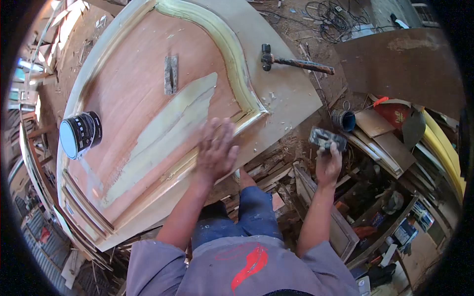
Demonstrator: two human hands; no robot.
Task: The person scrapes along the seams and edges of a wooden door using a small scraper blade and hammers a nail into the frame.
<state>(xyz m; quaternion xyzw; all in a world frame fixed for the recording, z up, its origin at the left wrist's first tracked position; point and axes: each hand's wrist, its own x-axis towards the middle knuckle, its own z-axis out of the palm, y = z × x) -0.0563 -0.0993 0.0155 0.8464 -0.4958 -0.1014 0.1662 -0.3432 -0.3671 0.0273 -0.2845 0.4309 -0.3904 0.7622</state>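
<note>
- Tub (pixel 80 135) sits at the panel's (pixel 128 89) nine o'clock.
- Flat strip (pixel 171 75) lies toward twelve.
- Left hand (pixel 216 150) spreads flat at four, gripping nothing.
- Hammer (pixel 296 63) rests at two.
- Right hand (pixel 329 160), beyond three, curls closed on a smeared block (pixel 326 137).

Open room above the panel (pixel 128 74) between bucket (pixel 81 135) and curved moulding (pixel 226 42), flat piece (pixel 171 75) in the way.
</note>
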